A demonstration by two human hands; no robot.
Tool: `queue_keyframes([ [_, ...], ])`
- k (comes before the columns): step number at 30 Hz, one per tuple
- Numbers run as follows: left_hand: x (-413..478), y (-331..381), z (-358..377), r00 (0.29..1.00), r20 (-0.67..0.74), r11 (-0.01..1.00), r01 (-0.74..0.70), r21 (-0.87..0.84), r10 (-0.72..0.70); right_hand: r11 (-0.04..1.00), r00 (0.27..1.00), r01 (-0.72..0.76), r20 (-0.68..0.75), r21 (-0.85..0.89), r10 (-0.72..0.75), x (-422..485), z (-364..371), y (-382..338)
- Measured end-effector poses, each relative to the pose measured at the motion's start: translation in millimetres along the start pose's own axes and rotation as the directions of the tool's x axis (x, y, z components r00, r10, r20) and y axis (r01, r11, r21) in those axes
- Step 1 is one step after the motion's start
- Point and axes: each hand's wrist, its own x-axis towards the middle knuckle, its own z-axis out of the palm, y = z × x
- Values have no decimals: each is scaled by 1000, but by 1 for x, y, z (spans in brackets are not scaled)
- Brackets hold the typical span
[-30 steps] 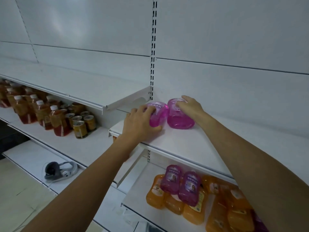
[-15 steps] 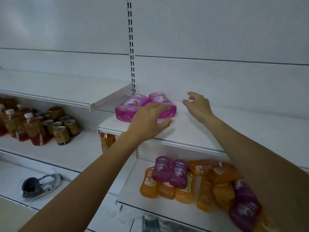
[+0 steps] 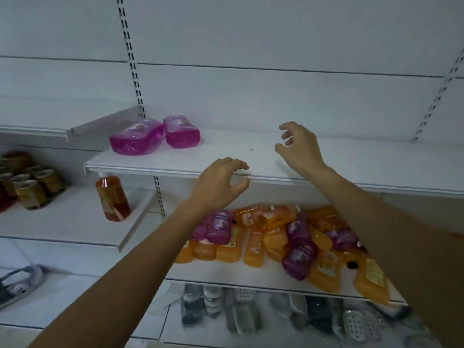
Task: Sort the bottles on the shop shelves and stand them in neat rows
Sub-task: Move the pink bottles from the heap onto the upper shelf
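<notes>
Two pink bottles lie side by side at the left end of the upper white shelf (image 3: 251, 169): the left pink bottle (image 3: 136, 136) and the right pink bottle (image 3: 181, 131). My left hand (image 3: 218, 184) hovers in front of the shelf's edge, fingers loosely curled, holding nothing. My right hand (image 3: 300, 146) hangs above the shelf to the right of the bottles, fingers relaxed and empty. On the lower shelf (image 3: 226, 280) lies a jumbled heap of orange bottles (image 3: 273, 237) and purple-pink bottles (image 3: 219, 226), partly hidden by my forearms.
An orange bottle (image 3: 111, 199) stands alone on the left bay's shelf, with jars and cans (image 3: 30, 189) further left. Grey and dark packaged items (image 3: 251, 312) fill the bottom shelf. A headset-like device (image 3: 20, 285) lies bottom left. Slotted uprights run up the back panel.
Both hands have let go of the two pink bottles and drawn back to the right and towards me. The camera view has tilted down and shifted right.
</notes>
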Motion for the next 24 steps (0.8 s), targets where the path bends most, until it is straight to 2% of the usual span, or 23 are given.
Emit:
queue_keyframes([
  [3, -23, 17, 22, 997, 17, 995, 70, -69, -69, 999, 998, 54, -34, -9, -54, -25, -16, 21],
  [10, -87, 32, 71, 960, 43, 956, 280, -82, -277, 987, 986, 149, -84, 58, -144, -87, -14, 58],
  [15, -114, 16, 98, 917, 74, 906, 398, -143, -391, 994, 993, 100, 51, 32, -102, -109, 21, 80],
  [19, -128, -16, 115, 884, 121, 872, 465, -150, -451, 993, 975, 115, 189, 36, -120, -116, 68, 101],
  [24, -134, -84, 135, 837, 142, 825, 545, -150, -528, 991, 945, -108, 319, 82, 77, -108, 147, 123],
])
